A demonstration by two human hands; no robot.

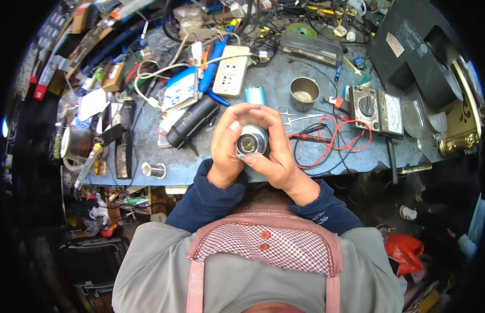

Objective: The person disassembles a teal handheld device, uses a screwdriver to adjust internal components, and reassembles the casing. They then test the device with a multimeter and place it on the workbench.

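Both my hands wrap around a metal cylinder point(251, 141) with a silver rim and a round opening facing up. Its kind is not certain; it looks like the neck end of a flask. My left hand point(225, 146) closes on its left side, while my right hand point(279, 156) curls round the right, its thumb across the near rim. The fingertips meet at the far side and hide most of the body. Just beyond them stands a light-blue metal cylinder point(255, 96). A steel cup point(304, 95) and scissor-like clamps point(292, 119) lie to the right.
An analog multimeter point(367, 107) with red and black test leads point(340, 136) sits right. A black cylindrical case point(193, 121), white power strip point(230, 71) and blue-handled tool point(211, 65) lie left. A small silver spool-shaped part point(154, 170) rests near the bench's front edge.
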